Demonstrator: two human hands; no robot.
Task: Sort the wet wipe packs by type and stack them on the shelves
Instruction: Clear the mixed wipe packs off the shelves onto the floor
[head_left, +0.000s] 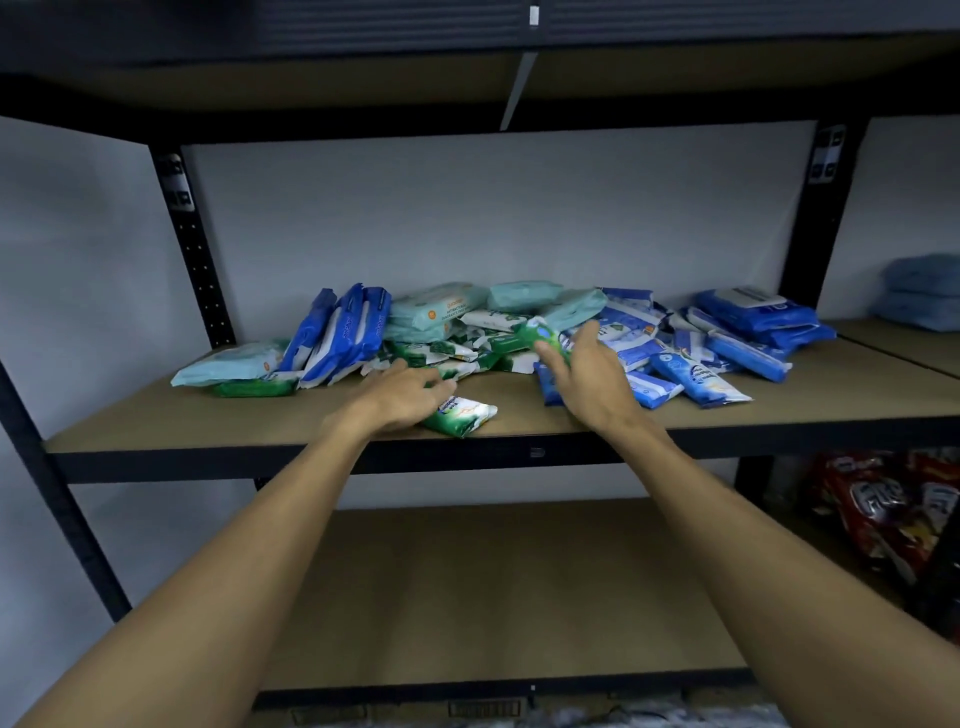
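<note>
Since the right hand (592, 379) grip pinches a green pack (540, 336) and the left hand (402, 397) lies spread over a second green pack (465, 413), both should be stacked together.

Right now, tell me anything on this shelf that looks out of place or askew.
Wet wipe packs on the brown wooden shelf lie in one mixed heap. Dark blue plastic packs lean on edge beside pale teal packs, and one green-and-white pack lies apart near the front edge, by the left hand.
</note>
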